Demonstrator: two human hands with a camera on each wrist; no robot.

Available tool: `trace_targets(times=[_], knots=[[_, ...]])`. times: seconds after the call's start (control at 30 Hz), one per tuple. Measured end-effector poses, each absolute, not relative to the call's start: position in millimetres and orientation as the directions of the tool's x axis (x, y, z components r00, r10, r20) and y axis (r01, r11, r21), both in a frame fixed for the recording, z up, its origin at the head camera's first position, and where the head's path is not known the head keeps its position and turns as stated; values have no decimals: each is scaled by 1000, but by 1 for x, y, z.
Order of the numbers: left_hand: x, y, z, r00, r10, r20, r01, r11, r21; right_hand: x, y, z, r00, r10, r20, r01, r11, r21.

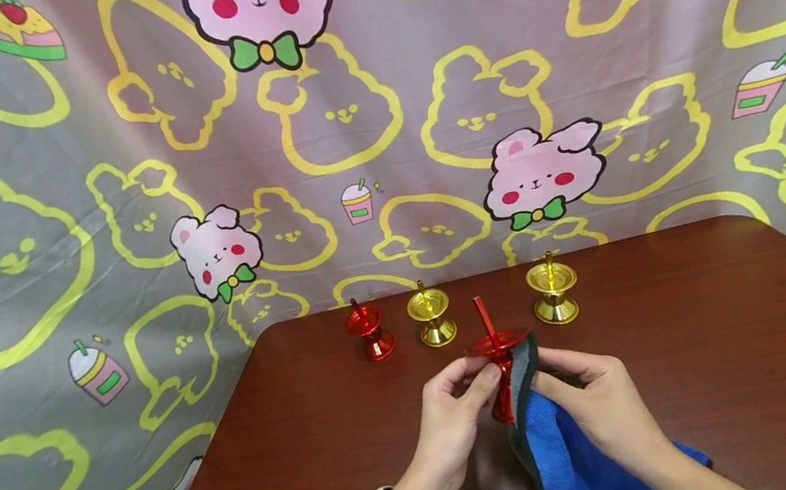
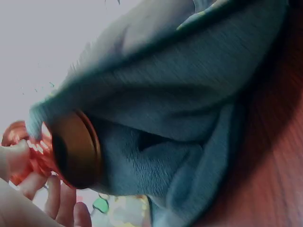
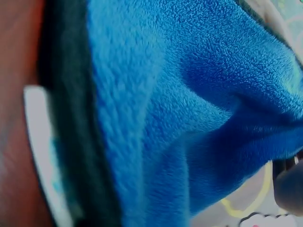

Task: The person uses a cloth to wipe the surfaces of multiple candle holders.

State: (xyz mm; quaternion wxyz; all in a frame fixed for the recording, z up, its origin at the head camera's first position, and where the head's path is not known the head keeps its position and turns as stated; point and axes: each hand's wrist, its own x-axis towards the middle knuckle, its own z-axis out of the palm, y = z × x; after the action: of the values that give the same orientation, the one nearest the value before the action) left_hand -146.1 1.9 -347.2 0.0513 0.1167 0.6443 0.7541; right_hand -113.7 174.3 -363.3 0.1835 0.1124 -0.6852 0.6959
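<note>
Red, shiny holder [image 1: 501,374] stands nearly upright above the tabletop [image 1: 704,355], spike tilted up-left. Left hand [image 1: 450,424] pinches its stem; right hand [image 1: 600,403] presses a blue cloth [image 1: 570,459] against its side. Behind stand one red [image 1: 370,332] and two gold holders [image 1: 431,318] [image 1: 553,290] before a bunny-print backdrop [image 1: 378,117].

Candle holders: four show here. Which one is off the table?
The red one gripped by the left hand, against the blue cloth; the others stand behind.
</note>
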Motion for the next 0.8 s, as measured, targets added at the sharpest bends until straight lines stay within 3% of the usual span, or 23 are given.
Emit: trace_targets(times=[0.1,0.23,0.33,0.47,0.63,0.8], knots=[[-143,5,-341,-971,210,118,78,-191,979,-111,169,-357,-814,134,565,-543,169,-822],[-138,8,-332,-974,187,125,74,-256,964,-108,164,-352,-625,111,772,-701,356,-618],[-135,8,-330,-973,188,134,82,-262,962,-109,161,-354,-508,98,856,-757,422,-498],[-134,6,-332,-968,199,151,98,-253,962,-112,158,-360,-417,92,904,-798,440,-413],[-136,3,-333,-969,186,162,113,-249,962,-112,156,-360,-420,81,904,-807,423,-413],[-138,0,-331,-963,202,179,131,-231,964,-108,159,-355,-572,75,817,-757,334,-561]])
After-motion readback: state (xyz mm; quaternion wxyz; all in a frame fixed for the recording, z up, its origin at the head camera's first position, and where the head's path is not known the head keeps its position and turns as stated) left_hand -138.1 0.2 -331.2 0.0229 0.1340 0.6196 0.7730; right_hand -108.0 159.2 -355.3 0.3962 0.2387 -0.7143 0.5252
